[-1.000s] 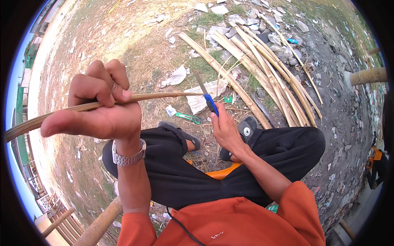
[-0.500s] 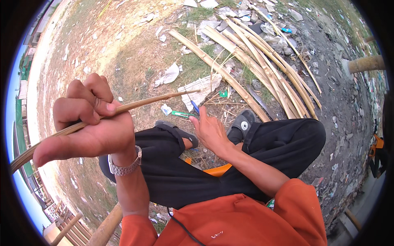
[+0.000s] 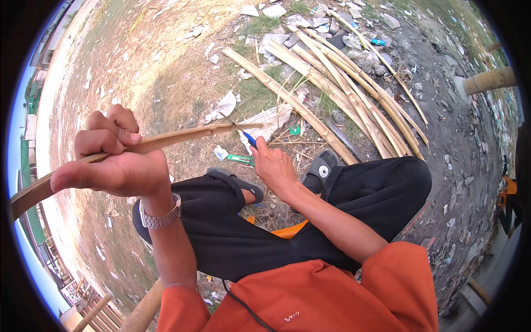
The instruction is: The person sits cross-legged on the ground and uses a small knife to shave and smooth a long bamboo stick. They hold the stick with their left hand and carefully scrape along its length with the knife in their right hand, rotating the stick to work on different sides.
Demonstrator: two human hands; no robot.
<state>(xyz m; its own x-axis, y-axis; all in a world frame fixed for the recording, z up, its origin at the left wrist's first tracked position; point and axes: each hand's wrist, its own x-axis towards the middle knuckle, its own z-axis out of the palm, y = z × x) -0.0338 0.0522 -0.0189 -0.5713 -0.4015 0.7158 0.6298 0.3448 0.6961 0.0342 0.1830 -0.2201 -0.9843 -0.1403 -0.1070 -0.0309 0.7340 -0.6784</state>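
My left hand (image 3: 119, 169), with a metal watch at its wrist, is closed around a long split bamboo strip (image 3: 182, 137). The strip runs from the far left to a thin tip in front of me, and its broad flat side shows. In my right hand (image 3: 275, 170) is a knife with a blue handle (image 3: 249, 138) and a narrow blade. The blade crosses the strip close to its tip; whether it touches, I cannot tell. On the ground beside my right hand lies a green object like a cutter (image 3: 241, 159).
Several long bamboo strips (image 3: 354, 91) lie in a pile ahead to the right, with a dark flat blade (image 3: 343, 133) among them. A pale ragged board (image 3: 271, 123) and scraps of litter cover the ground. Thick bamboo poles (image 3: 489, 81) stand at the right and lower left.
The strip has turned so its flat side shows more. My right hand and the knife have moved slightly left and up, nearer the strip. The left hand has shifted a little left.
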